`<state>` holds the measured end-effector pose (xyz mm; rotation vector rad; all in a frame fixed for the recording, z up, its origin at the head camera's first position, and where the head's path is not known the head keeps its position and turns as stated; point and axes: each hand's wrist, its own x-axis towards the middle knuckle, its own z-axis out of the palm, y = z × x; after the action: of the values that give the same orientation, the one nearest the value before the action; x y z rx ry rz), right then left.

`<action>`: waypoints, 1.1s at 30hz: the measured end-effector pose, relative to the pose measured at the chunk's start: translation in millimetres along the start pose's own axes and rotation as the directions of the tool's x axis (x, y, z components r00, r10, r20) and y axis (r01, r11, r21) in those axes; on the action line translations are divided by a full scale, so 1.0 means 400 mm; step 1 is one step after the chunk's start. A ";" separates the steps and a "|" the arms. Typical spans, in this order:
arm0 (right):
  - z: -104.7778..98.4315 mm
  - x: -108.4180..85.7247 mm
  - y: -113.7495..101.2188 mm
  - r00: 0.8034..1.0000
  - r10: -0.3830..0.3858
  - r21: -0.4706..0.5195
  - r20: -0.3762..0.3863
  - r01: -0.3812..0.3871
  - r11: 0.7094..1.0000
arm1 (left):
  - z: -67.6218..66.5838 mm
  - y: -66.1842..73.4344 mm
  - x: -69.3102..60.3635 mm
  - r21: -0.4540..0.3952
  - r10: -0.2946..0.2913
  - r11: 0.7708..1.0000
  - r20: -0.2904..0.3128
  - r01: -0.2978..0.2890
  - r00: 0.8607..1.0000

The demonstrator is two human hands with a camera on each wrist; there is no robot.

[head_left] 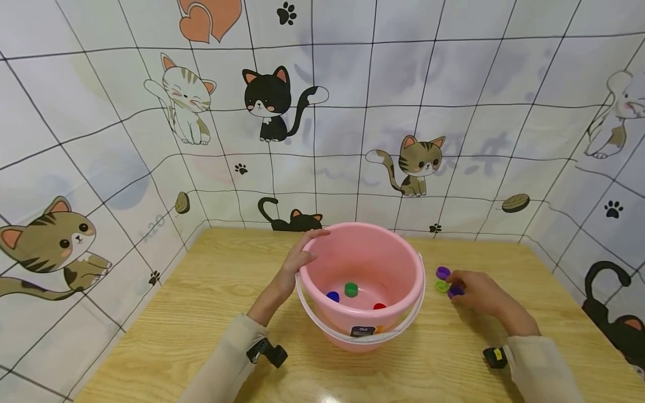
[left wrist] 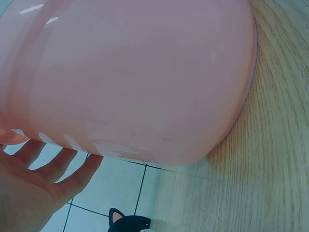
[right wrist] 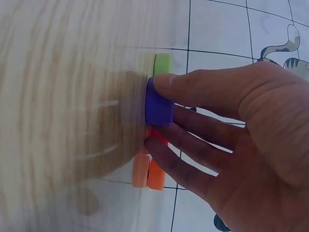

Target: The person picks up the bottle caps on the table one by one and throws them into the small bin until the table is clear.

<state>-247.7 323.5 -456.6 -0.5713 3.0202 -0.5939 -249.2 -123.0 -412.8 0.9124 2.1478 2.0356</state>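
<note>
A pink bucket (head_left: 363,319) with a white handle (head_left: 322,329) stands on the table; its wall (left wrist: 145,82) fills most of the left wrist view. My left hand (head_left: 297,260) holds its left rim, fingers against the outside. Inside the bucket lie a green bottle cap (head_left: 351,289), a blue cap (head_left: 332,296) and a red cap (head_left: 379,306). To the right, my right hand (head_left: 481,294) pinches a ribbed dark purple bottle cap (right wrist: 159,104) at the tabletop. Beside it are a lime cap (head_left: 441,286) and another purple cap (head_left: 443,273).
In the right wrist view, a red cap (right wrist: 159,137) and an orange cap (right wrist: 156,175) lie past my fingers. The wooden table (head_left: 227,268) meets a cat-printed, tile-patterned wall covering (head_left: 342,129) at the back and sides.
</note>
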 end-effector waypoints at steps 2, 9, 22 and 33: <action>0.003 -0.001 0.004 1.000 0.003 -0.002 -0.007 -0.003 1.000 | 0.000 0.000 0.000 0.002 0.000 1.000 0.002 0.000 1.000; 0.004 -0.004 0.009 1.000 0.002 0.000 -0.021 -0.002 1.000 | 0.003 0.001 0.003 -0.006 0.001 1.000 0.006 -0.001 1.000; -0.001 -0.005 -0.002 0.999 -0.026 -0.012 -0.024 0.025 1.000 | 0.001 -0.001 0.000 -0.018 0.000 1.000 0.007 0.000 1.000; -0.007 -0.005 -0.005 1.000 -0.001 -0.024 0.002 0.001 1.000 | 0.003 0.002 -0.002 -0.018 0.000 1.000 -0.002 0.000 1.000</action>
<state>-245.4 323.5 -453.5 -0.5735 3.0292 -0.5579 -247.7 -122.2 -412.5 0.9081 2.1269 2.0537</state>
